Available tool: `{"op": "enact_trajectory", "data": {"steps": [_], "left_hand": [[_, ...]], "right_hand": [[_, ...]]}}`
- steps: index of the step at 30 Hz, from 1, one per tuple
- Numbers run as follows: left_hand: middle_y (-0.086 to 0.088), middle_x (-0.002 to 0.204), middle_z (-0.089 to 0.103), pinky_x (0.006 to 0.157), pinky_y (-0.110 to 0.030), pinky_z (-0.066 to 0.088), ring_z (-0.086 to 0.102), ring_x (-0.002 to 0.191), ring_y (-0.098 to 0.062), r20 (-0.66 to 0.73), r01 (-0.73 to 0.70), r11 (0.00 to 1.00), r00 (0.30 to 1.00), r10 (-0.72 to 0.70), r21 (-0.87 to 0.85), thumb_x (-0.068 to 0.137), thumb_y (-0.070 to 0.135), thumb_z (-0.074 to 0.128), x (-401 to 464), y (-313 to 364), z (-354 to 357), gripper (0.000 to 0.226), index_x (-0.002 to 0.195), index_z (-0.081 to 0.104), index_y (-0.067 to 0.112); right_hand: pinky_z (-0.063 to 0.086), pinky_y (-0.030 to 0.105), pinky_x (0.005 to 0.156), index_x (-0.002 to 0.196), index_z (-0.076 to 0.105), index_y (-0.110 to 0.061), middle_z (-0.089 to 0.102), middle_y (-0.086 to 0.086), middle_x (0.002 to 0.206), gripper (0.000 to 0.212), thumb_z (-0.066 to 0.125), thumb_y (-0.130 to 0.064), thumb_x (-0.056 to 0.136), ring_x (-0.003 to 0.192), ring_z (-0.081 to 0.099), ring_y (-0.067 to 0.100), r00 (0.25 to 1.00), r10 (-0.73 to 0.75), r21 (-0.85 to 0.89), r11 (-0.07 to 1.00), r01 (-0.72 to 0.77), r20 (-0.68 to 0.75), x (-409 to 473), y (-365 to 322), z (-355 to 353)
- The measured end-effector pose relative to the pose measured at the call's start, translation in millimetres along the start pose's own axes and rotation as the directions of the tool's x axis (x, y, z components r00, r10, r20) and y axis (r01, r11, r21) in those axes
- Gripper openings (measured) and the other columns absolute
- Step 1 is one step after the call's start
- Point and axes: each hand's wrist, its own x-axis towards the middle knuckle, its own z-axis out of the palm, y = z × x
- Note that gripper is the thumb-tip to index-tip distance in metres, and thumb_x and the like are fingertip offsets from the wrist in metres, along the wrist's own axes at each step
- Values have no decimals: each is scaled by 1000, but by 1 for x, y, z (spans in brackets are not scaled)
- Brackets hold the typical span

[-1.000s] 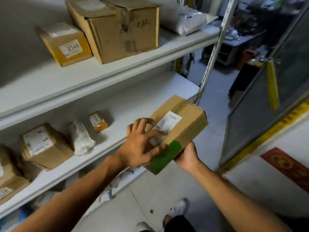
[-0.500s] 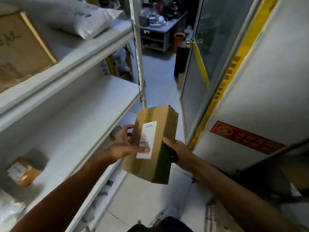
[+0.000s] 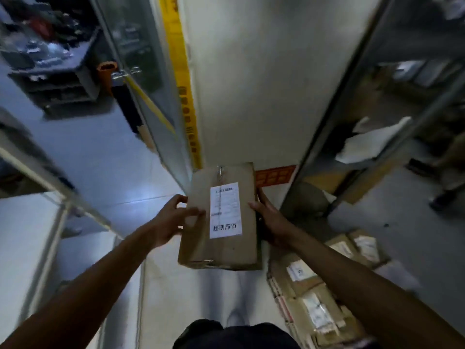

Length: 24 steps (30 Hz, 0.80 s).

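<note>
Head view, looking down a narrow aisle; frame blurred. White wall fills the upper centre. Pale tiled floor runs from centre left down to the bottom edge. Left shelf, white board, lower left. Right rack, grey upright slanting from top right towards the centre, with a white bag on a board behind it. Glass door upper left of centre, just beside a yellow strip that runs down the wall's edge.

Box: brown cardboard, oblong, held in the air at frame centre, long axis pointing away from the person, top face towards the camera, over the floor and between shelf and rack. Parcels heaped on the floor at lower right, below and right of the box, several with white slips.

Left hand grips the box's left edge: thumb laid on the top face, fingers curled round the side. Right hand grips the right edge: thumb tip on the top face near that edge, other fingers round the side, mostly hidden.

Label: white, printed, centre of the top face; large characters at its near end, fine print too blurred to read. Red sign low on the wall, just past the box's far right corner.
</note>
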Motion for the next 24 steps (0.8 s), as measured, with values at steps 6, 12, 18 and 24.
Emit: {"op": "enact_trajectory", "data": {"steps": [6,12,18,24], "left_hand": [[-10,116,65,67,-38,57,68,95,-29,380,-118,977,924,41,180,91,16,71,73,65,112,40,125,52,26],[-2,114,69,73,-41,58,69,99,-27,612,-238,913,791,-16,331,90,17,74,114,113,216,35,118,55,28],[-1,112,69,73,-36,57,69,101,-26,794,-396,838,605,-69,374,93,10,68,132,128,284,27,108,63,32],[0,120,63,72,-30,53,63,106,-22,809,-447,735,541,-231,509,87,11,77,145,80,329,48,127,53,22]], "right_hand": [[60,39,78,146,41,-49,68,1,129,56,62,-52,94,109,70,22,890,-65,15,997,81,-452,-58,-17,-89],[60,37,62,154,29,-47,70,1,121,57,54,-42,102,93,73,22,707,-79,43,987,153,-702,-111,-8,-136],[59,52,87,142,44,-51,72,3,122,46,59,-43,99,106,71,32,485,25,136,971,195,-874,-136,12,-136],[61,37,72,140,40,-51,65,-1,127,47,58,-30,102,106,68,20,275,137,187,968,166,-952,-155,68,-115]]}}
